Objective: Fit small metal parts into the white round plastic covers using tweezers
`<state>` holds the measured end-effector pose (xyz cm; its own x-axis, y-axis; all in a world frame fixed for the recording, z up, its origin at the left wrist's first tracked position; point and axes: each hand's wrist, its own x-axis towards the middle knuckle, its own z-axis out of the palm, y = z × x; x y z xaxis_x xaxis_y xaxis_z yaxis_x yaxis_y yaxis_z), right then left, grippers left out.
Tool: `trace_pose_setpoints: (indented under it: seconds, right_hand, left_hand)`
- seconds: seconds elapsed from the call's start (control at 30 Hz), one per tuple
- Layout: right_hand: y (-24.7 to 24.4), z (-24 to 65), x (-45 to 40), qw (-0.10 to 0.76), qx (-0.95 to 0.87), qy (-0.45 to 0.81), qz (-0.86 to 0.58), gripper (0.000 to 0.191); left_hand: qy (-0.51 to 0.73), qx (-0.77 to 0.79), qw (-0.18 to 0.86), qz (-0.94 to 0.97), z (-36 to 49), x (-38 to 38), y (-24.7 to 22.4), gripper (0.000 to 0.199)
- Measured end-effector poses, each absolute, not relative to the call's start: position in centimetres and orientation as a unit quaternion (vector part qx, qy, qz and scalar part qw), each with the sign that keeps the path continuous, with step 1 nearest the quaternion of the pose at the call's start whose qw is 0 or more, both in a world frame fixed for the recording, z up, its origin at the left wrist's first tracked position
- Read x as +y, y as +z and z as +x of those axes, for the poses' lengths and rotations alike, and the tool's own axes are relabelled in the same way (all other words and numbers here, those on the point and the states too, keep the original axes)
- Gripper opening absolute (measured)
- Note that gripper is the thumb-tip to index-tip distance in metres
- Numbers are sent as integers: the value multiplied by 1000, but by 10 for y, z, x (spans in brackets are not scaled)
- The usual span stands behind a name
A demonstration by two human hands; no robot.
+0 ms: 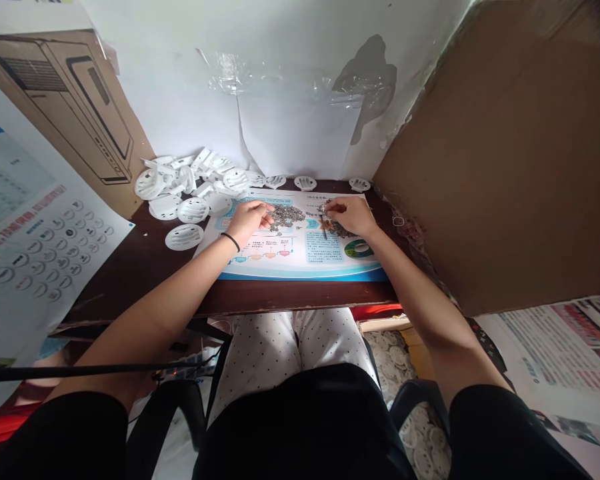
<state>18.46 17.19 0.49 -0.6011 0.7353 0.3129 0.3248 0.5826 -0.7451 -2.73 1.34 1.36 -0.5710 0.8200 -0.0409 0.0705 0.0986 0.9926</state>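
My left hand (251, 220) is at the left edge of a heap of small metal parts (291, 215), its thumb and fingers curled together. Whatever may be between those fingertips is too small to name. My right hand (353, 215) is beside a second, darker heap of small metal parts (341, 229), partly covering it. Its fingers are pinched, and a thin dark rod (324, 230) points down from just below them. Both heaps lie on a printed sheet (300, 268) spread over the dark table (170, 283).
White slotted round plastic pieces (193, 210) are piled at the back left, with several along the back edge. Cardboard panels (530, 153) and a papered wall (300, 133) enclose the table. Below right, a box holds many white round pieces (425, 440). Chair armrests (183, 403) flank my lap.
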Motion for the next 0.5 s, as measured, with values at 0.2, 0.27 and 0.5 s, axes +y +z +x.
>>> trace_pose_setpoints:
  seconds: [0.2, 0.27, 0.5]
  right_hand:
    - [4, 188, 175, 210, -886, 224, -347, 22]
    - [3, 187, 175, 191, -891, 210, -354, 24]
    - [4, 185, 175, 238, -893, 165, -344, 31]
  left_hand:
    - [537, 694, 287, 383, -25, 14, 19, 16]
    - [504, 721, 244, 408, -34, 20, 32, 14]
    - [365, 781, 80, 501, -103, 62, 84, 24]
